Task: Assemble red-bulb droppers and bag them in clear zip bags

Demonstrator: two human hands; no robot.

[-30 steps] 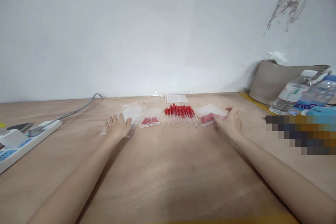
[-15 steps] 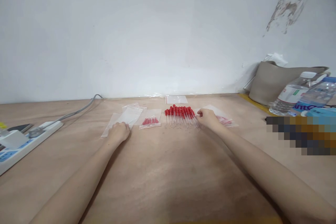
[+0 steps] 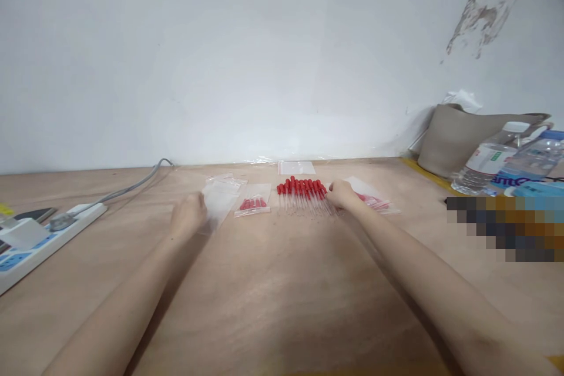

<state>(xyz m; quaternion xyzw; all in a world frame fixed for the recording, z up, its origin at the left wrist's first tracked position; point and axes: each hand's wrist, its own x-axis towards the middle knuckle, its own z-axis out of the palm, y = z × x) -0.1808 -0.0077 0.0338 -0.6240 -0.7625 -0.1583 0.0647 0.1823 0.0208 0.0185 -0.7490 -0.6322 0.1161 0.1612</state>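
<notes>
A row of glass droppers with red rubber bulbs (image 3: 302, 187) lies side by side on the wooden table, tips toward me. At its right end is my right hand (image 3: 342, 194), fingers curled closed against the last droppers; what they hold, if anything, is hidden. My left hand (image 3: 189, 211) is closed on the left edge of a clear plastic zip bag (image 3: 220, 200), which looks partly raised from the table. Between the bag and the row sits a small zip bag with red-bulbed pieces inside (image 3: 252, 202). Behind my right hand lie more bags with red parts (image 3: 374, 202).
A flat zip bag (image 3: 296, 168) lies by the wall. On the left are a white power strip (image 3: 66, 235), a grey cable (image 3: 141, 182) and a dark phone (image 3: 33, 215). Water bottles (image 3: 489, 158) and a grey-brown bag (image 3: 458, 135) stand at the right.
My left hand has moved left and slightly up, and the left part of the plastic bag has shifted with it. My right hand has moved slightly left, its fingers more tightly curled.
</notes>
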